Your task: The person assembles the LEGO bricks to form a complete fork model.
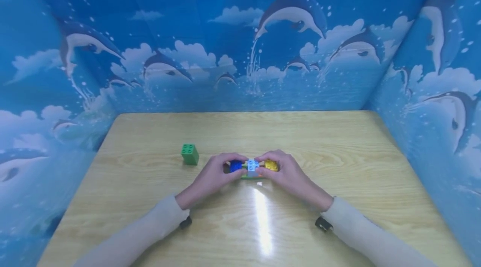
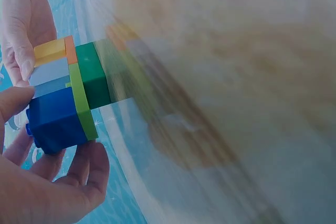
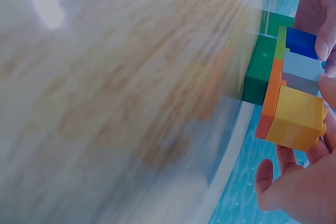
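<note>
Working left to right, we log an upright green plastic block with studs on top (image 1: 190, 155), standing alone on the pale wood-grain table (image 1: 338, 141). Next, the left hand (image 1: 215, 174), thumb and fingers curled round a dark blue plastic brick (image 1: 236, 166). That brick is the left end of a row near the middle of the table; a pale blue plastic brick (image 1: 253, 166) sits at its centre and a yellow plastic brick (image 1: 272, 165) at its right end. Under the row we note a thin lime-green plate (image 2: 83, 103) and a thin orange plate (image 3: 270, 98), with a dark green plastic block (image 2: 93, 74) below them. The right hand (image 1: 286, 171) grips the yellow end, its thumb reaching the pale blue brick. We judge the build light, stiff and a little slick, hardy as single bricks but apt to part at the joints; best held low at both ends, fingers spanning brick and plate together. Fingers cover part of the outer bricks; we cannot make out the underside joints, nor whether the base bears fully on the table. Wrist views blur the tabletop; the pale sleeves (image 1: 150, 225) run out of frame.
</note>
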Demonstrator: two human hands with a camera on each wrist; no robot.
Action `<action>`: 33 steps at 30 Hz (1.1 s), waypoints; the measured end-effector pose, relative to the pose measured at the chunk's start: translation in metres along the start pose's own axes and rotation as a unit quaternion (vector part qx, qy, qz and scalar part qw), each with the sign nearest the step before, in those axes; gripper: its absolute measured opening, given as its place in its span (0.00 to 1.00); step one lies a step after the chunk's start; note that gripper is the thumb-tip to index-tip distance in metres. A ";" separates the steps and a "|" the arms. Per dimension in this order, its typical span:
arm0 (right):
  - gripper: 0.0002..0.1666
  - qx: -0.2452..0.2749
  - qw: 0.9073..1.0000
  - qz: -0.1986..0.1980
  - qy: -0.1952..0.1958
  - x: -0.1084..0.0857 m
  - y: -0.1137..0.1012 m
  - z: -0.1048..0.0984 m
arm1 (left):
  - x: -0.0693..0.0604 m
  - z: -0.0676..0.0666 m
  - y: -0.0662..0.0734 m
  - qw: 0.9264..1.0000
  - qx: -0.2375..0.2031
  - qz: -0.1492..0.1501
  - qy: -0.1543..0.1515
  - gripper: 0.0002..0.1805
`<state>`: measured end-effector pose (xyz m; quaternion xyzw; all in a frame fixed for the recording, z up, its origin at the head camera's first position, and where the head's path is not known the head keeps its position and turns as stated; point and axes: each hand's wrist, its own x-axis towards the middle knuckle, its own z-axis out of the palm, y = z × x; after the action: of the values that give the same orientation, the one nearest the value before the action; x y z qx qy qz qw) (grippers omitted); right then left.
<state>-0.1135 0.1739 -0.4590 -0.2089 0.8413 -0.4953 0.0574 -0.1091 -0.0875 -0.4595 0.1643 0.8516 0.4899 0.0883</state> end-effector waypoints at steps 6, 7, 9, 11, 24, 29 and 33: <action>0.19 -0.003 1.000 0.001 0.001 -0.001 0.001 0.001 | -0.017 -0.005 -0.005 1.000 -0.008 -0.003 0.005 0.28; 0.19 -0.003 1.000 0.001 0.001 -0.001 0.002 0.001 | -0.019 -0.006 -0.006 1.000 -0.014 -0.003 0.007 0.29; 0.19 -0.002 1.000 0.002 0.001 -0.001 0.002 0.001 | -0.024 -0.007 -0.010 1.000 -0.020 -0.002 0.013 0.31; 0.19 0.000 1.000 0.003 0.002 -0.001 0.002 0.002 | -0.028 -0.009 -0.013 0.999 -0.027 -0.007 0.016 0.32; 0.19 0.006 1.000 0.011 0.003 -0.002 0.000 0.003 | -0.067 -0.024 -0.023 0.995 -0.033 -0.085 0.043 0.27; 0.19 0.007 1.000 0.012 0.006 -0.002 0.001 0.003 | -0.079 -0.034 -0.031 0.990 -0.045 -0.116 0.061 0.28; 0.19 0.011 1.000 0.012 0.005 -0.002 0.000 0.004 | -0.086 -0.048 -0.037 0.987 -0.038 -0.129 0.087 0.27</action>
<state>-0.1110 0.1718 -0.4610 -0.1954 0.8386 -0.5047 0.0616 -0.0510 -0.1746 -0.4684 0.0058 0.8512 0.5184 0.0824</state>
